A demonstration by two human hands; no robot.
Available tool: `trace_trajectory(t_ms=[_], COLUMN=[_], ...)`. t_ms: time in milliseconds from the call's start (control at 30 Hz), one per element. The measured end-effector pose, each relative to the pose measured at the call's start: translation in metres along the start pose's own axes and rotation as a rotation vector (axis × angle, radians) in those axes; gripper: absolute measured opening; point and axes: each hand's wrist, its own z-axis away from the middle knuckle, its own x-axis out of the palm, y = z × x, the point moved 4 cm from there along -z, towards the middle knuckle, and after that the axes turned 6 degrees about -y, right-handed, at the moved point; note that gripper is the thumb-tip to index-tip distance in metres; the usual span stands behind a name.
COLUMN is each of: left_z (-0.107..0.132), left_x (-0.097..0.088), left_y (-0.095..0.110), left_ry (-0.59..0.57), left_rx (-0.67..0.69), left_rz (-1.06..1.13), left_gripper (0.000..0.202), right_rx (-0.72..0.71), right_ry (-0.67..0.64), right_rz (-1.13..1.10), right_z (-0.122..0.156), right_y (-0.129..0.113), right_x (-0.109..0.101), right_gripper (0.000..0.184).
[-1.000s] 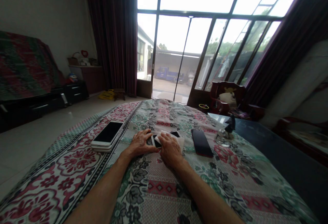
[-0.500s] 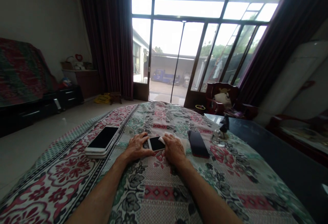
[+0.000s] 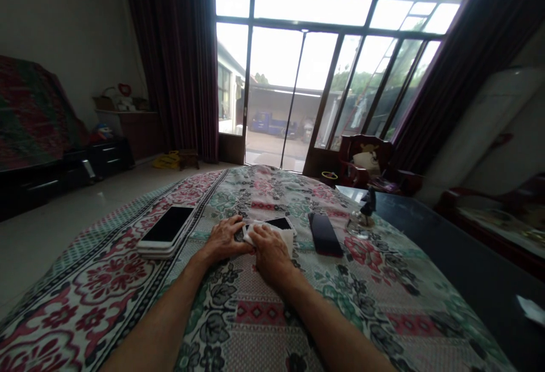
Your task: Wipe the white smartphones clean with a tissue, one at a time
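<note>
A white-framed smartphone (image 3: 281,224) lies screen up on the patterned tablecloth, partly covered. My left hand (image 3: 225,237) grips its left end between thumb and fingers. With closed fingers, my right hand (image 3: 272,251) presses a white tissue (image 3: 288,240) onto the left part of the screen. The tissue spreads past the fingers to the right, and the phone's upper right part shows behind it. To the left lies a stack of white phones (image 3: 166,228), the top one with a dark screen. A dark phone (image 3: 325,234) lies just right of my hands.
A floral cloth (image 3: 259,312) covers the round table. Near its right side stands a small clear object with a dark figure (image 3: 367,207). A dark table (image 3: 430,241) adjoins on the right, with a white paper (image 3: 531,308) on it. A wooden chair (image 3: 361,162) stands beyond.
My right hand has slid the tissue leftward across the phone, toward my left hand. The phone's left part is now covered and its right part shows. My left hand keeps its grip.
</note>
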Motion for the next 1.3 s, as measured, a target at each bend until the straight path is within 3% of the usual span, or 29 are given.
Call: trace_trajectory(t_ms=[167,467,567,833,933,1133,1300], left_z=[0.001,0.004,0.004,0.000,0.000,0.000,0.002], left_x=[-0.002,-0.008,-0.007,0.000,0.000,-0.002,-0.004], left_y=[0.002,0.008,0.007,0.000,-0.001,0.001,0.001], left_ry=[-0.025,-0.039,-0.040,-0.032,-0.034,-0.040,-0.064], left_rx=[-0.007,0.000,-0.004,-0.021,-0.012,-0.005,0.006], left_rz=[-0.002,-0.013,-0.013,-0.032,-0.034,-0.023,0.001], left_gripper=[0.077,0.078,0.078,0.077,0.077,0.082,0.076], right_rx=[0.011,0.321,0.287,0.001,0.025,0.281,0.252], right_ry=[0.022,0.128,0.146,0.137,0.125,0.122,0.103], right_rz=[-0.023,0.101,0.112,0.024,0.019,0.098,0.116], right_z=[0.000,0.005,0.006,0.005,0.000,-0.008,-0.007], right_y=[0.008,0.053,0.045,0.002,0.008,0.051,0.050], right_x=[-0.002,-0.019,-0.017,-0.007,-0.007,-0.011,-0.010], right_gripper=[0.032,0.026,0.024,0.017,0.020,0.029,0.031])
